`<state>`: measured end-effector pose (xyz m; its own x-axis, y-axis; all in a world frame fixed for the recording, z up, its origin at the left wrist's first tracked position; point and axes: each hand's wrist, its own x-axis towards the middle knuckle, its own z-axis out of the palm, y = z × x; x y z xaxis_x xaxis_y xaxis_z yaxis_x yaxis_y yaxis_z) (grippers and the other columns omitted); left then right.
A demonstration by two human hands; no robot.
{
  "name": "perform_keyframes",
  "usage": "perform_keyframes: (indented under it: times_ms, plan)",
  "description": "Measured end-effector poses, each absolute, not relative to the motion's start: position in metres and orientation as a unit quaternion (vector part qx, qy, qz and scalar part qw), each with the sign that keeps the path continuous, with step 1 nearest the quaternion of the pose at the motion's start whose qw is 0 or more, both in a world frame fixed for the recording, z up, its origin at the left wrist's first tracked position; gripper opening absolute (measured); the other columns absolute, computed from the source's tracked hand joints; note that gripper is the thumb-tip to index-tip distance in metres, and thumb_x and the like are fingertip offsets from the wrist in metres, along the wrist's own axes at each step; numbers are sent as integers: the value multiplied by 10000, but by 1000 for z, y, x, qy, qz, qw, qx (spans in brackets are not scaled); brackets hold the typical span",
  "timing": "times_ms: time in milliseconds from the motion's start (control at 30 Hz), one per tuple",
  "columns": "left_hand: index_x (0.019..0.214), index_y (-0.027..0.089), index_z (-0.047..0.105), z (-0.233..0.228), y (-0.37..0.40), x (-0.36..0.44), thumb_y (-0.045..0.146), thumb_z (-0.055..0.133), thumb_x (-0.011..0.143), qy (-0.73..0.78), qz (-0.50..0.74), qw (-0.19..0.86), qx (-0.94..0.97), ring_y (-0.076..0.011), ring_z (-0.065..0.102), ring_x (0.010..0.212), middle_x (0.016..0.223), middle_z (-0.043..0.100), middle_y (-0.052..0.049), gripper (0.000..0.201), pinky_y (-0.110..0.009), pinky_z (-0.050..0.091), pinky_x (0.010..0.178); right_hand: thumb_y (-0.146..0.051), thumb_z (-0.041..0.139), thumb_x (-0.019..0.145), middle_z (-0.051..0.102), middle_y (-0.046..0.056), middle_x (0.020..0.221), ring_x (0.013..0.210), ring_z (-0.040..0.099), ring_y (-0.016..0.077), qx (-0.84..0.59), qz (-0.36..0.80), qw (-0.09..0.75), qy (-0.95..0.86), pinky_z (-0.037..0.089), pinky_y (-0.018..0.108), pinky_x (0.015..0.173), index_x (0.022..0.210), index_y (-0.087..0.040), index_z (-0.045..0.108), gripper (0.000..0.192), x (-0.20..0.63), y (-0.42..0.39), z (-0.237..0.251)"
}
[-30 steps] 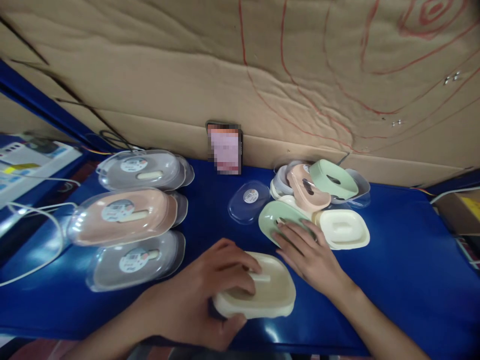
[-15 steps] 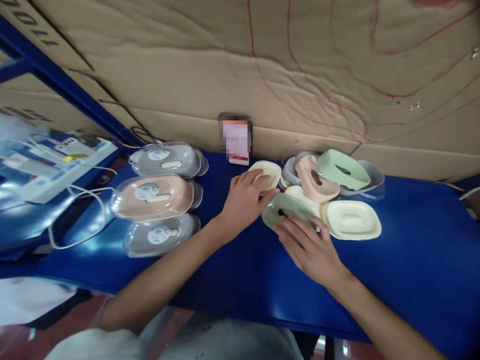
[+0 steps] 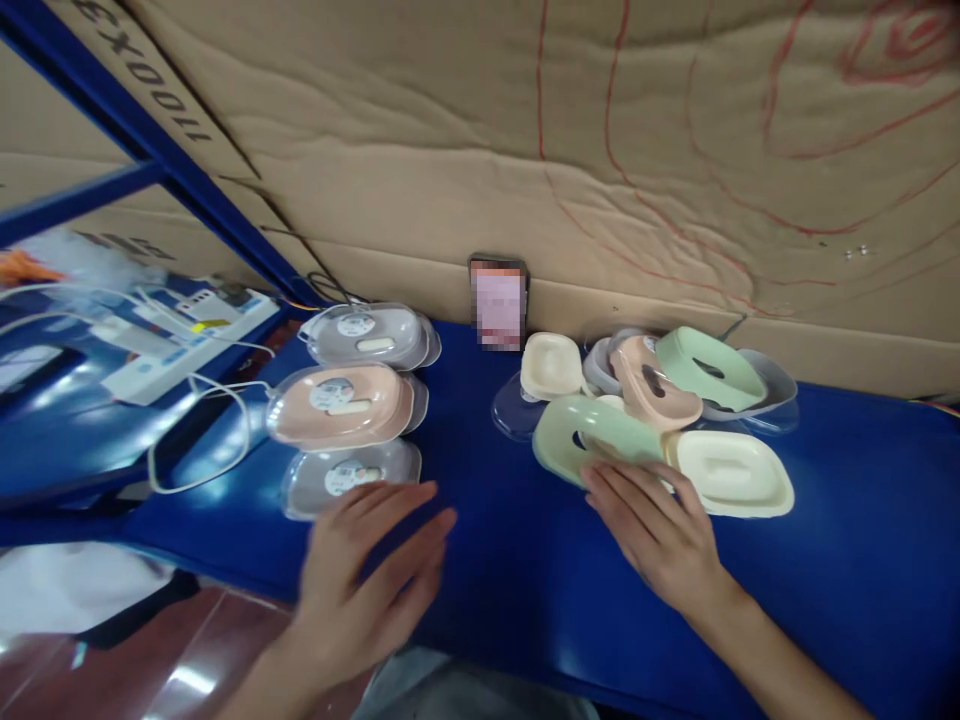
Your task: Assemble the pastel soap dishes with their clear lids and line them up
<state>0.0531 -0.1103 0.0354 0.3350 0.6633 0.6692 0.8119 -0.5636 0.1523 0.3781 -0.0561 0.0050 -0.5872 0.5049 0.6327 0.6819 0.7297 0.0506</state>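
My right hand lies with its fingers stretched over the near edge of a pale green oval plastic piece with a dark slot; its fingertips touch that edge. Beside this hand is a cream plastic dish with a raised middle. My left hand is held over the near edge of the table, fingers apart and nothing in them. Just beyond it lies a grey oval box with a clear cover. A small cream dish rests behind the green piece, partly over a clear cover.
A peach covered box and another grey one lie at the left. Behind the right hand, a green piece tops a pile with a peach piece. A phone leans on the cardboard. Cables surround a power strip.
My left hand has left the small cream dish and moved left and toward me. My right hand stays at the green piece. The view has shifted slightly.
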Motion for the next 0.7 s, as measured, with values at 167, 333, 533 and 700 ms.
perform_keyframes:
  times_ms: [167,333,533,700]
  plan:
    - [1376,350,662,47,-117,-12,284,733,962,-584,-336,136,-726,-343,674,1286,1439,664,-37,426,-573,502,1158,-170,721,1016,819,114,1103,977,746,238,-377,-166,319,-854,502,373,925,1403,-103,649,399,349,-16,24]
    - [1552,297,522,36,-80,-66,488,694,1005,-601,-316,68,-731,-414,491,1529,1699,461,-35,604,-650,418,1265,-296,578,1091,790,177,1148,960,713,317,-469,-198,225,-831,489,459,926,1407,-109,656,376,304,29,23]
    - [1459,315,630,32,-61,-83,443,734,1013,-573,-350,4,-741,-354,621,1423,1642,549,5,476,-600,510,1221,-346,582,1093,640,209,1513,1280,653,361,-428,-142,230,-862,493,507,1059,1559,-136,520,515,270,11,28]
    - [1436,345,634,45,-83,-36,283,842,943,-511,-417,34,-751,-336,652,1383,1588,599,-21,539,-555,561,1171,-469,687,1034,486,229,1649,1558,452,369,-291,-36,285,-913,459,576,1221,1710,-195,259,846,267,-30,26]
